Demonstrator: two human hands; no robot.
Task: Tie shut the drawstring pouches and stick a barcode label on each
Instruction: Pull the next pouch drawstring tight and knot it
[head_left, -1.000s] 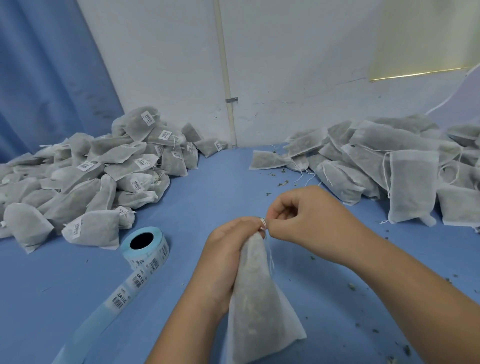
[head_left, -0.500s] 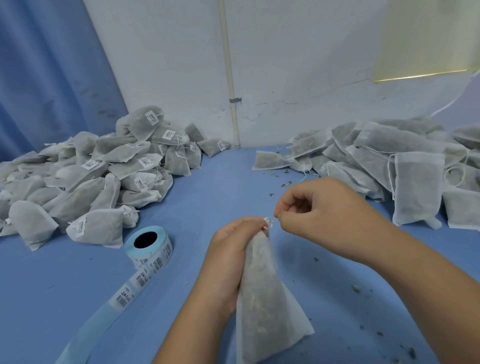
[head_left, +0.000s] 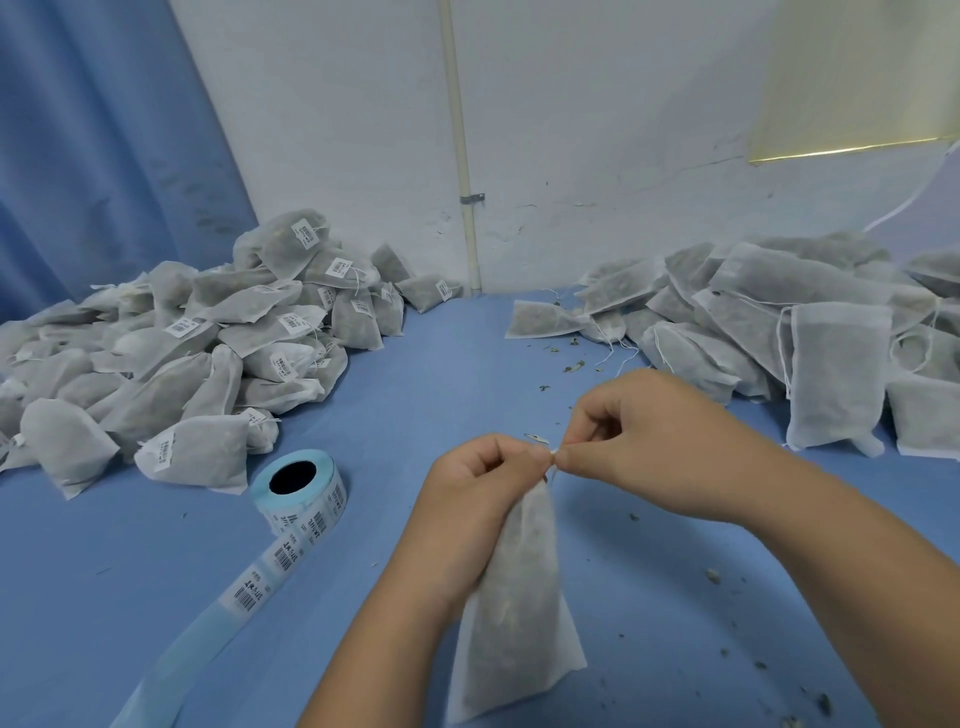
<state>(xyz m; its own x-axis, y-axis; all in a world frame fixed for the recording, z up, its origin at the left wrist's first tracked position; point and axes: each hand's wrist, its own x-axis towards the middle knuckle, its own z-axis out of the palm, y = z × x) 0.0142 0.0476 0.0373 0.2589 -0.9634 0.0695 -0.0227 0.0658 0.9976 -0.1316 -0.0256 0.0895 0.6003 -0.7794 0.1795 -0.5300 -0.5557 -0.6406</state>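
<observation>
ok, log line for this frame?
step: tying pouch | left hand: grips pouch neck | right hand: pinches drawstring | label roll: on table, left of hands

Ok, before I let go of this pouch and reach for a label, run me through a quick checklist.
1. Neck of the pouch gathered in the left hand: ok.
2. The drawstring pinched by the right hand at the neck: ok.
3. Knot finished: cannot tell, the fingers hide it.
4. The label roll lying to the left of the hands, with barcode labels on its unrolled strip: ok.
5. Barcode label on this pouch: not ok, none on the side that shows.
</observation>
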